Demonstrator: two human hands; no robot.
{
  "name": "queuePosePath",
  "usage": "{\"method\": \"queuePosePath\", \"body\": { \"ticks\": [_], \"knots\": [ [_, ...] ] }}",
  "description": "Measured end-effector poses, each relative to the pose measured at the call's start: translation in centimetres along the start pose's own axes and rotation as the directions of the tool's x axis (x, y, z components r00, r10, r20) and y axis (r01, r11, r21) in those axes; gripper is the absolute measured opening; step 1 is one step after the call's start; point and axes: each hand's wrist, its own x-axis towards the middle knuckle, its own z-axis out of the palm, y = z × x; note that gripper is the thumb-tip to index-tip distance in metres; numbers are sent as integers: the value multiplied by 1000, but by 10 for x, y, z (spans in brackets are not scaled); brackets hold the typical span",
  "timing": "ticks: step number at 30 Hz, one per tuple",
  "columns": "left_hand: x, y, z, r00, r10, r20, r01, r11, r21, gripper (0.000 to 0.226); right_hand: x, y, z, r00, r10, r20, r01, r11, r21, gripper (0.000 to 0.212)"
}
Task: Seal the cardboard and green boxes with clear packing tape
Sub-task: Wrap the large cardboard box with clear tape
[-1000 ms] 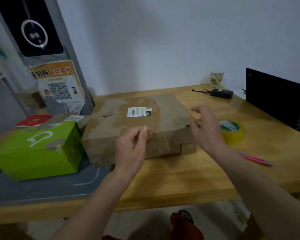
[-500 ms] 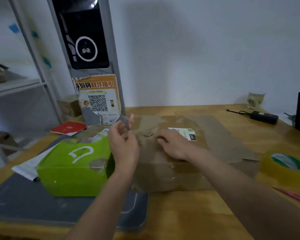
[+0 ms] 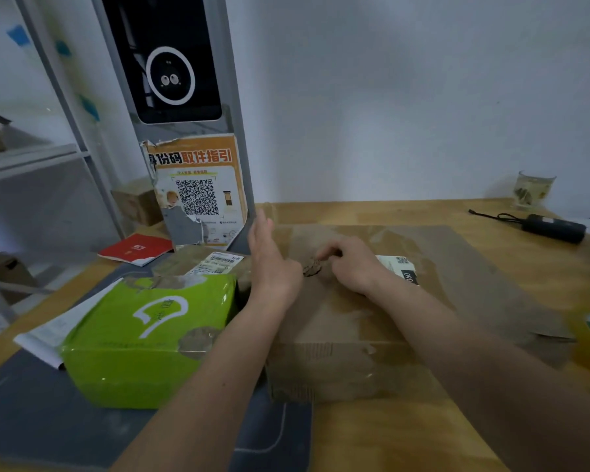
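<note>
**Tape strip being laid on the cardboard box**

The cardboard box (image 3: 372, 318) lay at the table's middle, with the green box (image 3: 143, 338) just beside it toward the left edge. Its worn board looked stiff and light; pressing on the flat top seemed best. The left hand (image 3: 269, 264) stood edge-up, fingers straight. The right hand (image 3: 351, 264) rested knuckles-up, fingers curled on the top; what they pinched could not be told.
</note>
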Motion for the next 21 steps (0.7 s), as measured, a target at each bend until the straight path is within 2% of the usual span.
{"method": "queuePosePath", "body": {
  "ticks": [2,4,9,13,17,21],
  "knots": [
    [5,-5,0,998,3,55,-5,999,46,83,-1,2,-1,999,-34,9,34,999,18,32],
    [7,-6,-1,994,8,108,-28,982,186,73,-4,3,0,996,-83,40,86,994,-70,38],
    [7,-4,-4,964,62,257,-156,920,360,85,-11,7,0,960,-239,148,277,893,-354,51],
    [5,-6,-3,966,93,242,-172,929,329,85,-10,4,1,952,-242,186,302,843,-445,49],
    [2,-6,-4,981,102,166,-145,951,272,84,-18,4,-3,952,-236,196,293,890,-349,57],
    [1,-6,-4,991,87,106,-115,949,292,79,-17,3,7,938,-235,255,326,850,-413,55]
  ]
}}
